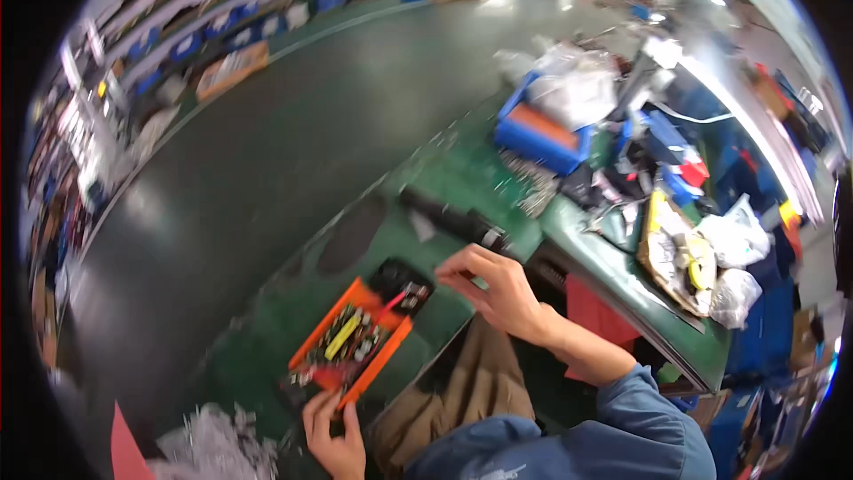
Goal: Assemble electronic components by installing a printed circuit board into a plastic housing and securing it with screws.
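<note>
An open orange housing [391, 348] lies slantwise on the green bench, with a circuit board [364, 347] and a yellow strip [343, 337] inside. At its far end sits a black end piece [400, 280], joined to it by a red wire [394, 301]. My left hand [333, 436] grips the housing's near end between thumb and fingers. My right hand [493, 289] hovers just right of the black end piece, fingertips pinched together; anything between them is too small to make out. Beyond it lies a long black tool-like object [453, 218], blurred.
A blue bin [542, 144] with clear plastic bags stands at the far right of the bench. Near it, a cardboard tray [671, 258] holds a yellow roll and small parts. Crumpled clear plastic [218, 446] lies at the near left. Stocked shelves [222, 27] line the far aisle.
</note>
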`<action>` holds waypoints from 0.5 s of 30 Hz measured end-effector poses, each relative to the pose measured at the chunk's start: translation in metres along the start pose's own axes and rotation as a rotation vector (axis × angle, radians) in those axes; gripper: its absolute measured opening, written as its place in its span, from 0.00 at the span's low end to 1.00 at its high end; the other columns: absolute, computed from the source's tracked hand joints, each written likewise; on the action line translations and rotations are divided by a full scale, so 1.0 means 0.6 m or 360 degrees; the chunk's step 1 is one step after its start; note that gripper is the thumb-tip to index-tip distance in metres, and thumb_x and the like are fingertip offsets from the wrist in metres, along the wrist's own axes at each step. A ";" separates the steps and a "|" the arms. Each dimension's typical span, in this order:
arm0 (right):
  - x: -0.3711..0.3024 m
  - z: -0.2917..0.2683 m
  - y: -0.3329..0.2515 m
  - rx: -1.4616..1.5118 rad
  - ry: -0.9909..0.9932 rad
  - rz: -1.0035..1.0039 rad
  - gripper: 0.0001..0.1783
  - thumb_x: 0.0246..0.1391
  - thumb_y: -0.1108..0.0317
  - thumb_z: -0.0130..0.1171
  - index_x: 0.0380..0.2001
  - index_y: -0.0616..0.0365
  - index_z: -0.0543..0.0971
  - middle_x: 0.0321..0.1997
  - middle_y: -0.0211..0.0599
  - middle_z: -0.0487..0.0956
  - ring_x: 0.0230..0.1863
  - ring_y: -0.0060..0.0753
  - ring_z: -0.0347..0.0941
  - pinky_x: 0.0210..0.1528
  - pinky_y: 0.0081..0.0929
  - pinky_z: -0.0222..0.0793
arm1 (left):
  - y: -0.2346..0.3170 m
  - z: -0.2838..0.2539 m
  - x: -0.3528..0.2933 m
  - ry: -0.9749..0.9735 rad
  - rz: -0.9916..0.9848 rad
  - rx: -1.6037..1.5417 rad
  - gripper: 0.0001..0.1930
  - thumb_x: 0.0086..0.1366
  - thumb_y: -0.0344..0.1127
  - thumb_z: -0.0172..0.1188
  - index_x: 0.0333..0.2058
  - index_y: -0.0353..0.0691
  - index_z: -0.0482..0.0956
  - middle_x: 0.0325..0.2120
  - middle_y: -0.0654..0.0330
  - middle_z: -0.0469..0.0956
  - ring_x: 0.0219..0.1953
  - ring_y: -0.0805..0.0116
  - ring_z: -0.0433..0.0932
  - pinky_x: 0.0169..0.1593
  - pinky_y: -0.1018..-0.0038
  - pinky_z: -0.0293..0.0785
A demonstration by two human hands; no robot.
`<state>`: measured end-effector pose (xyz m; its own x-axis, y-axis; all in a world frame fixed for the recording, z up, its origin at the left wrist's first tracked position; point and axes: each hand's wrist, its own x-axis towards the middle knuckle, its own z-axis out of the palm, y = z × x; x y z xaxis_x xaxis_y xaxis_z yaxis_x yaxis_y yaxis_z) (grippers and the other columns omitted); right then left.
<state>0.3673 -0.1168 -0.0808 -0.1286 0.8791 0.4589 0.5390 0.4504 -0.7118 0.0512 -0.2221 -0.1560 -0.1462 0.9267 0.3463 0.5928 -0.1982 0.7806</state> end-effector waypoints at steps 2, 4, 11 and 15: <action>-0.050 0.043 -0.033 0.0198 -0.0108 0.0142 0.10 0.58 0.82 0.66 0.43 0.62 0.83 0.42 0.41 0.83 0.39 0.36 0.83 0.40 0.29 0.79 | -0.009 0.006 0.012 -0.0031 0.0118 0.0050 0.11 0.62 0.22 0.68 0.44 0.33 0.84 0.45 0.54 0.80 0.40 0.60 0.81 0.39 0.73 0.76; -0.086 0.089 -0.048 0.0301 -0.0203 0.0265 0.11 0.58 0.82 0.65 0.44 0.62 0.84 0.44 0.40 0.83 0.40 0.35 0.83 0.42 0.28 0.80 | 0.010 0.012 0.025 -0.0078 0.0030 -0.0041 0.11 0.61 0.21 0.69 0.44 0.33 0.84 0.43 0.54 0.81 0.41 0.60 0.81 0.40 0.72 0.77; -0.133 0.209 -0.063 0.0522 -0.0212 0.0360 0.11 0.51 0.82 0.70 0.38 0.61 0.83 0.39 0.40 0.85 0.39 0.38 0.85 0.39 0.28 0.81 | -0.003 0.014 0.015 -0.0062 0.0055 0.0020 0.13 0.59 0.20 0.70 0.43 0.34 0.85 0.42 0.55 0.82 0.42 0.60 0.82 0.43 0.70 0.78; -0.135 0.232 -0.060 0.0496 -0.0175 0.0283 0.12 0.47 0.83 0.73 0.34 0.58 0.82 0.38 0.39 0.86 0.38 0.35 0.84 0.37 0.27 0.79 | -0.002 0.016 0.009 -0.0013 0.0046 0.0068 0.14 0.56 0.18 0.71 0.42 0.35 0.85 0.41 0.55 0.83 0.42 0.58 0.83 0.46 0.68 0.79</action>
<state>0.2427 -0.1825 -0.1665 -0.1536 0.9517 0.2658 0.2838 0.3001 -0.9107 0.0574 -0.2137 -0.1603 -0.1222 0.9232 0.3643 0.6300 -0.2115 0.7472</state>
